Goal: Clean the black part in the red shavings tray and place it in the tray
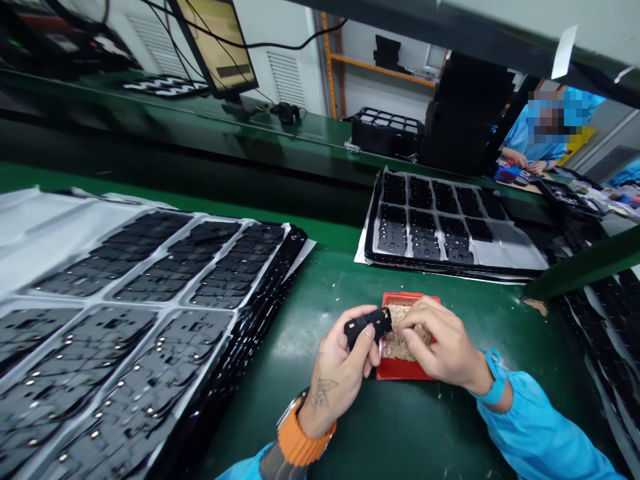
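Note:
My left hand [345,363] grips a small black plastic part [369,325] with gold-coloured contacts, its thumb pressed on the near face. Just to the right, my right hand [443,340] is closed in a pinch above a red bin [407,371]. Many tiny beige pieces [399,313] fill that bin. Whatever the right fingertips hold, if anything, is too small to make out. The black part is held beside the bin's left edge.
At left, a large tray [165,305] holds rows of flat black parts. Another tray [425,257] of black parts lies behind the bin. A green post [585,263] slants in at right. A monitor [220,47] stands on the back ledge; a co-worker in blue [525,133] sits far right.

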`<control>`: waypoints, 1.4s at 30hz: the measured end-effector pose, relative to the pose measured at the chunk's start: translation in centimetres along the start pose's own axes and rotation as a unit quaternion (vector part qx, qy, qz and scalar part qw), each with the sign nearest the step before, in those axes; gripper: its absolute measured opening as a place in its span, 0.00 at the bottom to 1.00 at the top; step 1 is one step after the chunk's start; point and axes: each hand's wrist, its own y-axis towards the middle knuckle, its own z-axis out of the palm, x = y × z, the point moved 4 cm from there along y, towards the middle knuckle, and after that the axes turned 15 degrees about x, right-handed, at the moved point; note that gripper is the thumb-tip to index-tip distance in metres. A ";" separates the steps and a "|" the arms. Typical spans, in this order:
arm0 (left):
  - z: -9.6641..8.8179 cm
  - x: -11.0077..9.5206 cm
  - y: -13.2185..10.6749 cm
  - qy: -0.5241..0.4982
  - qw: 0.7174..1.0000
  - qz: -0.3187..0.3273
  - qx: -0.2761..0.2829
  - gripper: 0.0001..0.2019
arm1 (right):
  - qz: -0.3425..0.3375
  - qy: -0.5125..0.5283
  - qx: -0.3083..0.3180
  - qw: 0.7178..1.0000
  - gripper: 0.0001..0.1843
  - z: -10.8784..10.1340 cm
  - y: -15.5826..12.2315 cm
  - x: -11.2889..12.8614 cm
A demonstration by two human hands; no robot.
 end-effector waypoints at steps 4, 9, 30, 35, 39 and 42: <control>0.0 0.2 0.1 0.014 1.000 0.000 0.003 0.25 | 0.090 -0.011 0.023 0.996 0.03 -0.2 -0.1 -1.0; 0.1 0.1 0.1 0.003 1.000 0.002 0.011 0.27 | -0.035 -0.094 0.063 0.993 0.10 0.9 -0.1 -0.2; 0.1 -0.4 1.3 0.023 0.999 0.043 -0.004 0.22 | 0.087 -0.039 0.047 0.994 0.07 -0.6 -0.6 -1.6; 1.5 -0.9 2.5 0.046 0.996 0.025 0.075 0.22 | 0.005 -0.038 0.010 0.999 0.11 -1.2 -0.3 0.2; 2.0 -0.3 1.9 0.001 0.996 0.025 0.082 0.25 | -0.041 -0.065 0.064 0.995 0.13 0.0 -0.1 0.8; 1.8 0.3 1.0 0.017 0.998 0.019 0.063 0.24 | -0.048 -0.084 0.095 0.991 0.11 0.8 -0.2 0.7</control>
